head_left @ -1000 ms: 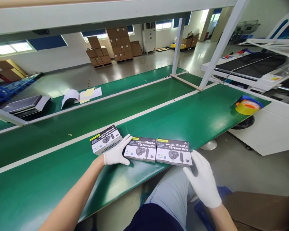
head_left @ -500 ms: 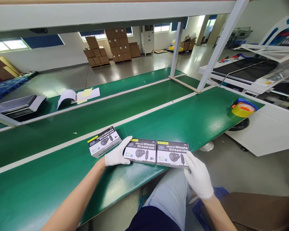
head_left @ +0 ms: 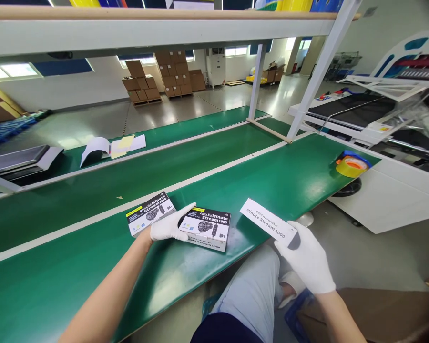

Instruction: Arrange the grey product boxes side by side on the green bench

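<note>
Three small black-and-white product boxes are near the front edge of the green bench (head_left: 289, 181). My left hand (head_left: 169, 226), in a white glove, rests between the left box (head_left: 148, 218) and the middle box (head_left: 205, 227), fingers on the middle one. My right hand (head_left: 307, 261), also gloved, grips the right box (head_left: 268, 222) by its near end and holds it lifted and tipped, so its white side panel faces me. My knee in light trousers is below it.
A yellow tape roll (head_left: 351, 166) sits at the bench's right end. Papers (head_left: 109, 147) and a grey tray (head_left: 17, 162) lie on the far green strip. White frame posts (head_left: 312, 76) rise at right. A brown carton (head_left: 379, 312) is on the floor.
My right hand closed on the right box and lifted it off the bench, tipping it on edge. My left hand stayed on the middle box, which turned slightly.
</note>
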A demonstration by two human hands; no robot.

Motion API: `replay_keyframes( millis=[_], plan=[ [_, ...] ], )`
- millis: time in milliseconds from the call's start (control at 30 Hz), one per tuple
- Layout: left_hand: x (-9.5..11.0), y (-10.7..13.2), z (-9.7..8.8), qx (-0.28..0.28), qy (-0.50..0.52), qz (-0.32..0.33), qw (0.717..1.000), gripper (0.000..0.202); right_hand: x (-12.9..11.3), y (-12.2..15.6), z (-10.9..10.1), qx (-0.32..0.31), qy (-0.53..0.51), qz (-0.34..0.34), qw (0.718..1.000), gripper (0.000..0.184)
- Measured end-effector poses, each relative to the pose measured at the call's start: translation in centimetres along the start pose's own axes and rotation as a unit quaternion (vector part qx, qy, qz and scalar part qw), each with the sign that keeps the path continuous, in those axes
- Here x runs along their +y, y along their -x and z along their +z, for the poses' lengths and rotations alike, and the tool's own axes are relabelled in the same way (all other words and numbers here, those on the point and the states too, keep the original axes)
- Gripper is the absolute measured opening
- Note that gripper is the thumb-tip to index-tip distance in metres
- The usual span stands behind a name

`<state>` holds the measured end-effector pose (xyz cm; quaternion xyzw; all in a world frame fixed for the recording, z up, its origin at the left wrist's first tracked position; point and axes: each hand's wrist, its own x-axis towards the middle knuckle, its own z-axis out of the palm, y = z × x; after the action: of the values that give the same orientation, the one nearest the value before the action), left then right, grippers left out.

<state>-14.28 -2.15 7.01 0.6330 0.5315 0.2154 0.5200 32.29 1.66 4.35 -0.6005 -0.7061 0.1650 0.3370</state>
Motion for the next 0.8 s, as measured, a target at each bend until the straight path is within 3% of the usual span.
replay_keyframes(
  millis=[100, 200, 300, 433, 567, 633, 800],
  plan=[
    [0.7, -1.5, -1.6, -0.013, 0.013, -0.010, 1.000, 0.120, -0.7, -0.6, -0.1, -0.019, -0.017, 0.066, 0.997, 0.063],
    [1.0, -4.0, -2.1, -0.045, 0.108, 0.003, 0.993, 0.107, -1.9, -1.4, 0.2, -0.016, -0.027, 0.082, 0.996, 0.057],
    [1.5, -6.9, -1.2, -0.068, 0.156, 0.036, 0.985, 0.095, -3.3, -1.7, 1.2, 0.002, -0.039, 0.062, 0.997, 0.052],
    [2.2, -10.0, 0.7, -0.077, 0.141, 0.095, 0.983, 0.066, -4.5, -1.4, 2.6, 0.031, -0.061, 0.037, 0.997, 0.048],
    [2.9, -11.2, 1.5, -0.123, 0.121, 0.087, 0.981, 0.089, -4.7, -1.1, 3.0, 0.053, -0.071, 0.043, 0.995, 0.044],
    [3.2, -11.3, 1.5, -0.120, 0.085, 0.059, 0.987, 0.097, -4.7, -1.0, 3.1, 0.067, -0.059, 0.036, 0.995, 0.043],
    [3.6, -11.0, 1.5, -0.108, -0.017, 0.009, 0.994, 0.102, -5.7, 0.5, 4.6, 0.099, -0.016, -0.046, 0.994, 0.044]
  ],
)
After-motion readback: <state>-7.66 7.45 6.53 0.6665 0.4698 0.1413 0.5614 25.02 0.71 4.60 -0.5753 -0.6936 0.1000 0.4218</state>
